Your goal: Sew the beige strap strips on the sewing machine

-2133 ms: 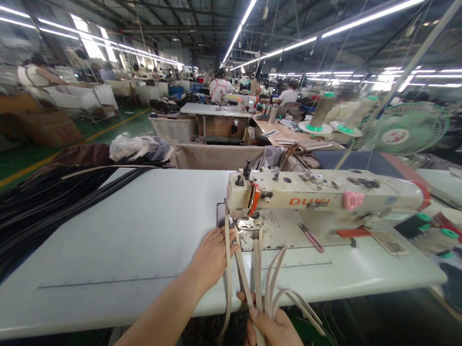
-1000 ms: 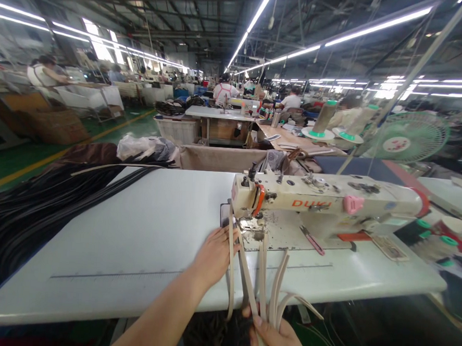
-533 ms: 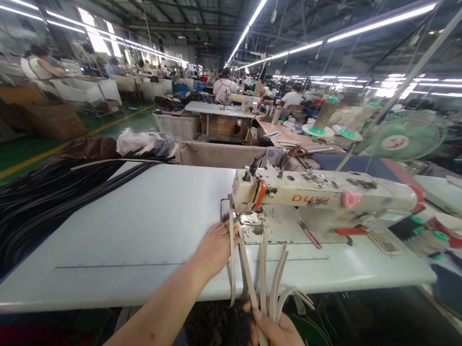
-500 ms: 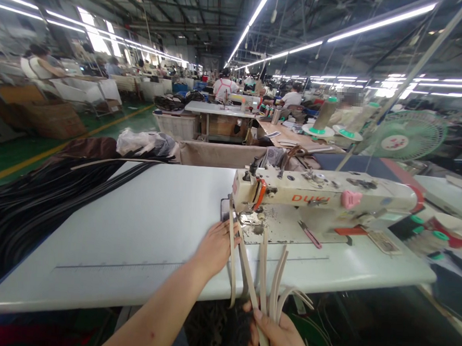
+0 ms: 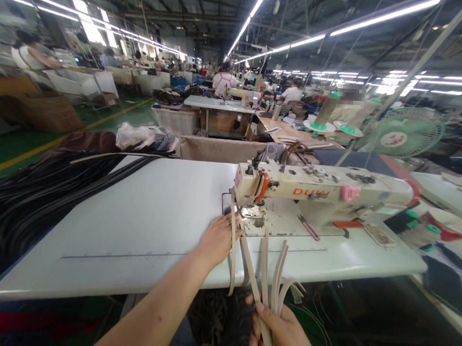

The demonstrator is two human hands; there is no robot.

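Beside the needle area of a white sewing machine (image 5: 324, 186), my left hand (image 5: 218, 239) rests on the table with its fingertips closed on a narrow beige strap (image 5: 249, 260) by the presser foot. Another length of strap (image 5: 233, 246) hangs from the machine head across these fingers and over the table edge. My right hand (image 5: 284, 330), low in front of the table, is wrapped round a bundle of beige straps (image 5: 275, 290). Their loose ends fan upward and curl to the right. The exact pinch of my left fingertips is partly hidden.
Pink-handled snips (image 5: 309, 228) lie under the machine arm. Long black strips (image 5: 49, 198) are heaped along the table's left side. A green fan (image 5: 408, 132) and thread cones (image 5: 325, 113) stand at back right. Several people work at machines farther off.
The view has shifted slightly, so the table and machine sit a little higher in the picture. Both hands keep nearly the same places and holds on the straps.
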